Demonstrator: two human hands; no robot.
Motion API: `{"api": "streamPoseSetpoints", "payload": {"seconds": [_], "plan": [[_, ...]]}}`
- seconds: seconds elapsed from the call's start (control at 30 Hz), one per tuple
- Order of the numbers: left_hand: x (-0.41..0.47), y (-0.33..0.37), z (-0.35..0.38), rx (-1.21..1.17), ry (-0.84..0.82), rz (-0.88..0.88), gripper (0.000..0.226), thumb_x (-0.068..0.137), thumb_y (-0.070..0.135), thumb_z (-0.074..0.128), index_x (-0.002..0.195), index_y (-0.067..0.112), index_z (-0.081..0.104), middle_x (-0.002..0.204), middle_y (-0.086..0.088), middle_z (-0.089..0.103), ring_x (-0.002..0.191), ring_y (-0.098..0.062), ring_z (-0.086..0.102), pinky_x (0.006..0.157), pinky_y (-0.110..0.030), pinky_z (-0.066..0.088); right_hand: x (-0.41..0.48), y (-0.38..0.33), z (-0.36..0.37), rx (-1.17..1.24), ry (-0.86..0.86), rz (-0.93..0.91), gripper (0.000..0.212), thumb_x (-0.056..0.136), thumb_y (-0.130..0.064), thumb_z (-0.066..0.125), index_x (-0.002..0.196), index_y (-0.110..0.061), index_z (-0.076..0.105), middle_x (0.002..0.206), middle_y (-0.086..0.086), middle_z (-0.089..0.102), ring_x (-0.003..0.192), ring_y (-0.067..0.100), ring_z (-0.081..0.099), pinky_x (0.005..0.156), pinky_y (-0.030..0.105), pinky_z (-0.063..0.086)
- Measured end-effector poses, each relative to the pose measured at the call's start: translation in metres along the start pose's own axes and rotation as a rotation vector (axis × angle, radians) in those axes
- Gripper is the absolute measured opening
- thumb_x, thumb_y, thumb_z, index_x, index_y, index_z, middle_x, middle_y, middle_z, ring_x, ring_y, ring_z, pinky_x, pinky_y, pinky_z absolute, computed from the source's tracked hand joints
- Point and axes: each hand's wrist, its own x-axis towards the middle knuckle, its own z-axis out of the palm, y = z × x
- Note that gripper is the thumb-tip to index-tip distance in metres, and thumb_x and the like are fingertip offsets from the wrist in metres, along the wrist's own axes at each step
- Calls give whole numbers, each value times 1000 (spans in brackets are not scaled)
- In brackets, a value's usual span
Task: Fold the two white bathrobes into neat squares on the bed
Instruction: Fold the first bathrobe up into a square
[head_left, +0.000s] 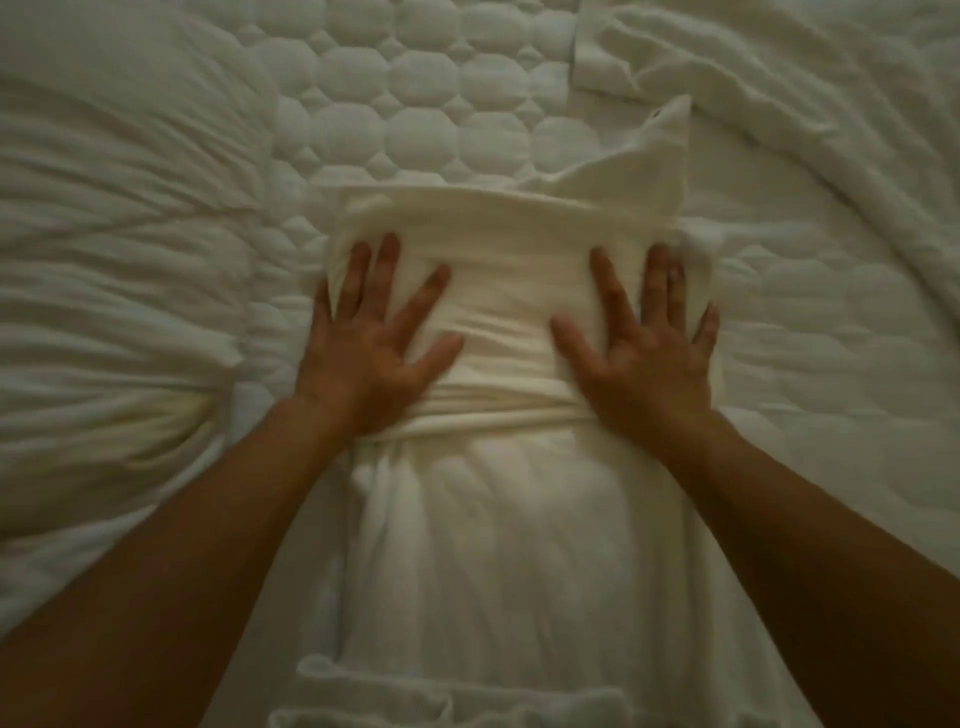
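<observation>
One white bathrobe (498, 545) lies lengthwise in the middle of the bed (415, 104), its long body running toward the side nearest the person. Its far end is turned back over itself into a flat folded panel (498, 244) with a straight far edge. A narrow band (498, 421) of the same cloth crosses the robe just below that panel, and the fabric gathers into soft pleats under it. One pointed flap (660, 156) sticks out from the panel's far right corner.

Both hands rest on the panel. The left hand (363, 353) lies palm down on its left end and the right hand (644, 358) palm down on its right end, well apart. Each grip is wide: the fingers are straight and spread, pressing on the cloth and holding nothing. Both forearms are bare.

At the robe's nearest end sits a thicker hemmed piece (441, 696), too blurred to tell what it is.

Round the robe, the bed's quilted top shows rounded stitched pads. Rumpled white bedding (104, 260) is heaped toward the left side of the bed. More white cloth (753, 78) lies crumpled toward the far right corner; whether it is the second bathrobe cannot be told.
</observation>
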Motion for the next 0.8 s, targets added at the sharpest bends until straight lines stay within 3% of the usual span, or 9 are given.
{"api": "streamPoseSetpoints", "payload": {"seconds": [0.17, 0.23, 0.3, 0.37, 0.4, 0.47, 0.53, 0.63, 0.8], "plan": [[-8, 20, -24, 114, -79, -79, 75, 88, 83, 14, 155, 54, -3, 170, 2, -20, 157, -23, -17, 123, -61, 0, 2, 5, -10, 3, -105, -38, 81, 85, -85, 20, 155, -50, -3, 168, 10, -13, 154, 25, -14, 118, 65, -7], [-28, 27, -30, 8, -103, -170, 75, 92, 79, 21, 158, 48, 3, 170, -3, -17, 157, -28, -14, 124, -60, 1, -22, 13, -23, 17, -128, -68, 81, 88, -80, 22, 157, -45, -3, 168, 13, -12, 155, 28, -13, 118, 63, -8], [-74, 17, -21, -112, -54, -178, 68, 100, 62, 30, 161, 34, 16, 171, -15, -5, 156, -42, -5, 124, -62, 5, -69, 27, -27, 131, -98, -128, 80, 91, -75, 26, 158, -42, -2, 168, 14, -9, 155, 30, -9, 120, 61, -3], [-153, 16, -7, -251, 14, -126, 50, 109, 36, 30, 154, 14, 27, 162, -34, 20, 149, -56, 18, 120, -68, 17, -143, 45, -30, 239, -93, -131, 79, 92, -73, 29, 158, -42, -2, 168, 13, -9, 155, 30, -8, 121, 60, 0], [-194, 19, -2, -362, 52, -186, 49, 110, 32, 31, 153, 9, 29, 159, -34, 28, 148, -52, 28, 120, -63, 24, -184, 55, -29, 278, -115, -107, 79, 92, -72, 29, 158, -43, -3, 168, 11, -11, 155, 28, -9, 120, 58, -1], [-274, 38, 1, -655, 10, -461, 72, 101, 48, 49, 159, 11, 25, 163, -17, 31, 150, -27, 33, 123, -44, 27, -266, 75, -26, 342, -164, -36, 80, 91, -74, 30, 157, -46, -6, 169, 6, -13, 155, 23, -9, 121, 50, -2], [-345, 59, -5, -854, -21, -594, 100, 79, 68, 59, 161, 21, 24, 160, -4, 38, 144, -13, 40, 119, -37, 35, -338, 93, -29, 487, -174, 96, 86, 87, -78, 35, 157, -45, -2, 169, 0, -3, 155, 20, 4, 123, 43, 9], [-419, 75, -13, -847, -53, -708, 109, 64, 70, 71, 158, 33, 28, 150, 7, 49, 130, -10, 52, 107, -33, 44, -417, 112, -34, 673, -214, 426, 97, 79, -77, 55, 157, -37, 15, 159, -2, 32, 136, 19, 43, 111, 44, 39], [-475, 85, -5, -807, -247, -856, 93, 66, 67, 76, 145, 30, 45, 132, 6, 59, 123, -25, 59, 101, -41, 50, -482, 107, -31, 656, -480, 581, 85, 78, -68, 65, 148, -31, 34, 144, -2, 51, 114, 14, 51, 100, 39, 44]]}}
